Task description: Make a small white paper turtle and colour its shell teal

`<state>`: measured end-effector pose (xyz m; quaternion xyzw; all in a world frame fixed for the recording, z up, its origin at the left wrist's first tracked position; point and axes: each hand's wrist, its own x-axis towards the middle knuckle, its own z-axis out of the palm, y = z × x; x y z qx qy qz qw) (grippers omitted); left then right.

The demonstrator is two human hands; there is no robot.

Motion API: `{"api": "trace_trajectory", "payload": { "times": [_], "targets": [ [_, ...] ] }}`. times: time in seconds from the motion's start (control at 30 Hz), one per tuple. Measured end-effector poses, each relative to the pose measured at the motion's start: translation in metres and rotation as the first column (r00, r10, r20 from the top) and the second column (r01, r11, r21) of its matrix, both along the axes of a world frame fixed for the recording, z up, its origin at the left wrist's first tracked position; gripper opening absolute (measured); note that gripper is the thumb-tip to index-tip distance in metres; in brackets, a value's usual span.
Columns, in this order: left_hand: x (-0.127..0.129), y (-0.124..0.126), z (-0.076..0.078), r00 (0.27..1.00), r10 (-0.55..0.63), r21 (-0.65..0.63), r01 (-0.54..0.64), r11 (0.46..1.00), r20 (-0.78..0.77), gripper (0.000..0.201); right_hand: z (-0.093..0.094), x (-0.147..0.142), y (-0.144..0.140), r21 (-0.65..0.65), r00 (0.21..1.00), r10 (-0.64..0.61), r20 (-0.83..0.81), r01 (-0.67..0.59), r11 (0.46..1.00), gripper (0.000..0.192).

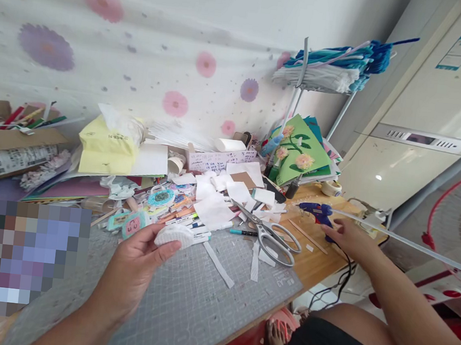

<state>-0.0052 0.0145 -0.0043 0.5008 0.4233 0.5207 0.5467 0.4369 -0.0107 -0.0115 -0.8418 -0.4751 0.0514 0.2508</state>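
Your left hand [133, 264] pinches a white, rounded, textured pad [173, 237]: press lightly. Toward three o'clock, handle the blue plastic glue gun [314, 209] by its grip; can't tell whether your right hand [349, 239] encloses it.

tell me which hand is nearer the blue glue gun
Right. The right hand is at the blue glue gun, its grip unclear; the left hand is farther off, over the gray cutting mat, holding a white piece.

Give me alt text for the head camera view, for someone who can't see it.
The left hand holds a white textured piece above a gray mat, and the right hand is at a blue glue gun. Scissors and paper scraps lie toward the mat's cluttered far edge.
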Motion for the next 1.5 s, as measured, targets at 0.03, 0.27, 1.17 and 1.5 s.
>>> {"api": "trace_trajectory", "payload": {
  "times": [0.03,0.27,1.17,1.5],
  "targets": [
    [0.0,0.0,0.0,1.0,0.007,0.002,-0.007,1.0,-0.003,0.02,0.004,-0.01,-0.014,-0.048,0.999,0.04,0.019,-0.039,0.998,0.026],
    [0.001,0.003,0.002,0.996,0.059,0.025,-0.058,0.998,-0.059,0.026,0.03,-0.149,-0.06,-0.14,0.52,0.851,-0.079,-0.851,0.506,0.016],
    [-0.008,0.001,0.002,0.954,-0.244,0.067,0.259,0.964,-0.173,0.016,0.015,-0.234,0.023,0.238,0.178,0.442,-0.879,-0.64,0.731,0.017],
    [-0.004,0.0,0.003,0.888,-0.425,0.006,0.432,0.902,-0.176,0.016,0.016,-0.242,0.013,0.274,-0.103,0.268,-0.958,-0.603,0.749,0.014]
  ]
}}
